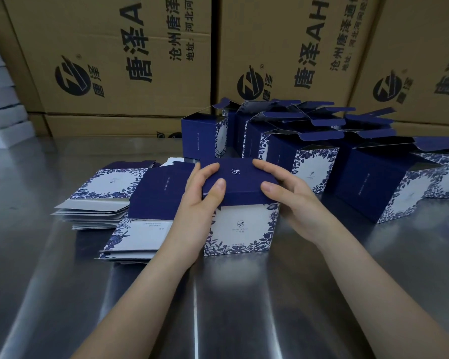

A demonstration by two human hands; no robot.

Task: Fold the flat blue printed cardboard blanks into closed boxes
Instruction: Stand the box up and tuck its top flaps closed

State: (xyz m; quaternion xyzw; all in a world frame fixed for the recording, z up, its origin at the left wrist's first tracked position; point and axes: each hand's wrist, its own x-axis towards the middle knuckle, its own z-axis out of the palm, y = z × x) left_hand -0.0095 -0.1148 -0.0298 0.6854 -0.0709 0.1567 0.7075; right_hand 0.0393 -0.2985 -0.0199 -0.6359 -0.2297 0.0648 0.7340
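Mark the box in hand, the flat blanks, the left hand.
Box in hand (244, 237), head view, front panel.
Flat blanks (109, 183), head view, top sheet.
Left hand (197, 200), head view, its back.

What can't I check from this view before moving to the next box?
Head view only:
- Box: bottom and back hidden by its own body. The lid's side edges are covered by the left hand and right hand.
- Blanks: count unreadable, edges too thin, partly behind the left forearm.
- Open boxes: rear ones hidden behind the front ones.
- White stack: cut off by the left edge.
- Small print on the box: too small.
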